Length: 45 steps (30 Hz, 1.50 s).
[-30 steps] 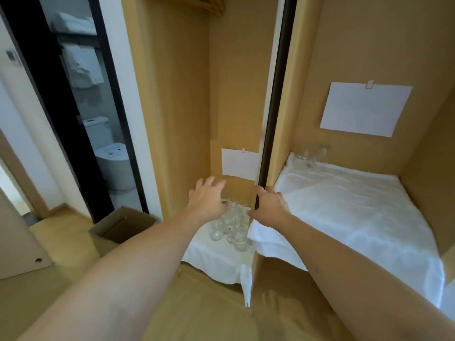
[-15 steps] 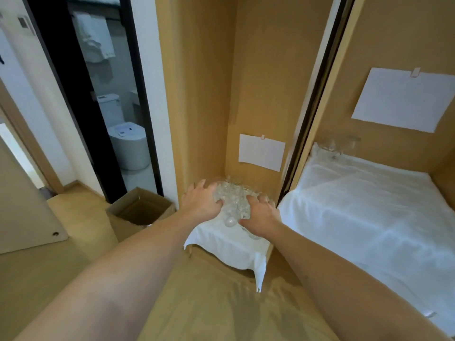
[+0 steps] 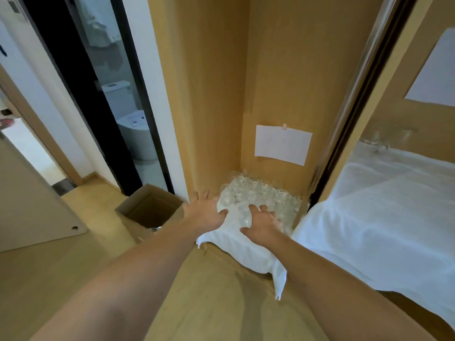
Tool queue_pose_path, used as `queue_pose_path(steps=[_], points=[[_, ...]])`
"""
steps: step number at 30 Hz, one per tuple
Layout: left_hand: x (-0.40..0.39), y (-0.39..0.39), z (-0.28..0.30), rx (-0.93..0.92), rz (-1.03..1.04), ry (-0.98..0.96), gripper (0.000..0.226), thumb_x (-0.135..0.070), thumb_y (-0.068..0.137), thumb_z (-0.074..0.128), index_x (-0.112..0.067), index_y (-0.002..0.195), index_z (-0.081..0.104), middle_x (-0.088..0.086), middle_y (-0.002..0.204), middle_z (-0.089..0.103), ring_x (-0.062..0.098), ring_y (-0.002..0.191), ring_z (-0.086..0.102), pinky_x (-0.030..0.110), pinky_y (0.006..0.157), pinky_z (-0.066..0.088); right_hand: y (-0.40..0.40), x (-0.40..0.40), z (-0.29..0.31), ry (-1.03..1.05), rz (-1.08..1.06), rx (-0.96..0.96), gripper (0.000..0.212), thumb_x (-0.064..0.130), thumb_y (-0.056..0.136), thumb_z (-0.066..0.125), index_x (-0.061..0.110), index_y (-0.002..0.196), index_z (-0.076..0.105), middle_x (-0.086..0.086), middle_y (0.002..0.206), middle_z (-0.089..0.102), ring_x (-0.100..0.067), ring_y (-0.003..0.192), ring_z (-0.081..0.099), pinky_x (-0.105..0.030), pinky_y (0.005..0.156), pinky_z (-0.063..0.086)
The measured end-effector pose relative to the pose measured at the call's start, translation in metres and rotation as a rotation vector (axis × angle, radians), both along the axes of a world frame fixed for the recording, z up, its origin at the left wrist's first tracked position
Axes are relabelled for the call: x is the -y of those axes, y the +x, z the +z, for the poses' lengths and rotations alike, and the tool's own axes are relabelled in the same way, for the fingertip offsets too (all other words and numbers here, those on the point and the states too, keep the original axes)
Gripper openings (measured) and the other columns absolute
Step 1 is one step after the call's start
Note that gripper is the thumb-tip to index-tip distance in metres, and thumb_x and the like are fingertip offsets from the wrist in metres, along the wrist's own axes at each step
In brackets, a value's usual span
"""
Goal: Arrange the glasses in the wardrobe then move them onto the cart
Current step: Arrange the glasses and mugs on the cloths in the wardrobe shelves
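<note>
Several clear glasses [image 3: 256,193] stand clustered on a white cloth [image 3: 246,244] covering the low wardrobe shelf, in the left compartment. My left hand [image 3: 203,209] lies at the cluster's left edge with fingers spread, touching the nearest glass. My right hand [image 3: 262,223] rests against the front glasses, fingers apart; whether it grips one is unclear. A few more glasses [image 3: 381,140] stand at the back of the right compartment on another white cloth [image 3: 384,217].
An open cardboard box [image 3: 150,210] sits on the floor left of the wardrobe. A dark sliding-door frame [image 3: 344,124] divides the two compartments. A white paper sheet [image 3: 283,145] hangs on the back panel. A bathroom doorway [image 3: 118,99] lies left.
My view has moved closer and to the left. Both hands have gone from cupping the glass cluster tightly to resting lower, at its front and left side.
</note>
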State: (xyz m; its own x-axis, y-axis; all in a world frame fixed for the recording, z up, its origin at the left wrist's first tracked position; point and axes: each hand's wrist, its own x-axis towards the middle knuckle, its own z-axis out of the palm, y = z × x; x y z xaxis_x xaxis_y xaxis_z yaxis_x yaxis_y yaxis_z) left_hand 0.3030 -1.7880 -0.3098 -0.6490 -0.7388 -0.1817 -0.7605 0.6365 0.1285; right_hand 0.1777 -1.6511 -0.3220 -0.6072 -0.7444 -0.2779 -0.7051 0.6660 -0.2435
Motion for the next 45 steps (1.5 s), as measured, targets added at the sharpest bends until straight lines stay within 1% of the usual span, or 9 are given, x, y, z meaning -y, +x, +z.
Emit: queue_pose_path(steps=[4,13,17,23,26,31,35,39,45], points=[[0.009,-0.021,-0.022,0.066,-0.009,0.053,0.069,-0.069,0.094,0.037,-0.036,0.154,0.027,0.003,0.165,0.019,0.036,0.149,0.017,0.065,0.116,0.022,-0.023,0.011,-0.027,0.031,-0.025,0.086,0.075,0.052,0.093,0.062,0.026,0.155,0.026,-0.009,0.156,0.029,-0.035,0.136,0.036,-0.047,0.108,0.04],[0.031,-0.068,-0.059,0.185,-0.054,0.173,0.071,-0.064,0.098,0.039,-0.033,0.159,0.02,0.003,0.167,0.012,0.035,0.152,0.01,0.059,0.118,0.023,-0.06,0.027,-0.069,0.074,-0.134,0.193,0.076,0.054,0.091,0.063,0.027,0.154,0.029,-0.008,0.152,0.034,-0.036,0.136,0.039,-0.049,0.111,0.037],[0.053,-0.093,-0.071,0.187,-0.116,0.199,0.071,-0.061,0.098,0.044,-0.031,0.158,0.021,0.003,0.167,0.012,0.033,0.152,0.011,0.057,0.116,0.027,-0.077,0.036,-0.081,0.068,-0.215,0.199,0.074,0.054,0.091,0.062,0.029,0.153,0.031,-0.006,0.149,0.038,-0.033,0.133,0.042,-0.043,0.108,0.04],[0.102,-0.129,-0.088,0.167,-0.204,0.225,0.072,-0.059,0.097,0.047,-0.029,0.158,0.022,0.004,0.167,0.013,0.032,0.151,0.014,0.054,0.115,0.028,-0.098,0.058,-0.1,0.069,-0.372,0.234,0.071,0.051,0.091,0.063,0.026,0.151,0.034,-0.008,0.145,0.043,-0.033,0.133,0.044,-0.043,0.106,0.042],[0.126,-0.14,-0.098,0.181,-0.257,0.259,0.073,-0.059,0.097,0.049,-0.03,0.158,0.023,0.004,0.167,0.014,0.032,0.151,0.015,0.052,0.114,0.028,-0.1,0.072,-0.108,0.083,-0.461,0.251,0.067,0.05,0.09,0.065,0.025,0.146,0.039,-0.008,0.14,0.046,-0.032,0.129,0.047,-0.042,0.102,0.044],[0.169,-0.164,-0.116,0.173,-0.314,0.306,0.071,-0.055,0.097,0.053,-0.028,0.157,0.026,0.005,0.164,0.019,0.03,0.148,0.021,0.048,0.114,0.034,-0.102,0.092,-0.12,0.113,-0.594,0.274,0.068,0.048,0.09,0.065,0.026,0.147,0.036,-0.007,0.141,0.044,-0.031,0.126,0.053,-0.04,0.101,0.048],[0.193,-0.179,-0.129,0.177,-0.387,0.352,0.072,-0.052,0.097,0.054,-0.025,0.157,0.025,0.007,0.162,0.022,0.031,0.146,0.027,0.047,0.113,0.037,-0.102,0.109,-0.13,0.123,-0.686,0.292,0.064,0.045,0.091,0.066,0.021,0.144,0.04,-0.011,0.14,0.046,-0.033,0.126,0.051,-0.044,0.102,0.048],[0.21,-0.188,-0.147,0.184,-0.427,0.388,0.073,-0.05,0.096,0.056,-0.024,0.157,0.026,0.008,0.161,0.024,0.032,0.144,0.029,0.046,0.11,0.04,-0.098,0.124,-0.141,0.144,-0.759,0.291,0.064,0.045,0.092,0.065,0.021,0.145,0.04,-0.011,0.14,0.048,-0.033,0.127,0.052,-0.043,0.102,0.048],[0.218,-0.195,-0.179,0.227,-0.472,0.449,0.075,-0.047,0.098,0.055,-0.021,0.159,0.021,0.01,0.163,0.022,0.033,0.144,0.029,0.044,0.109,0.042,-0.088,0.136,-0.164,0.148,-0.835,0.329,0.059,0.043,0.093,0.065,0.019,0.143,0.043,-0.01,0.137,0.05,-0.031,0.127,0.051,-0.041,0.101,0.045]])
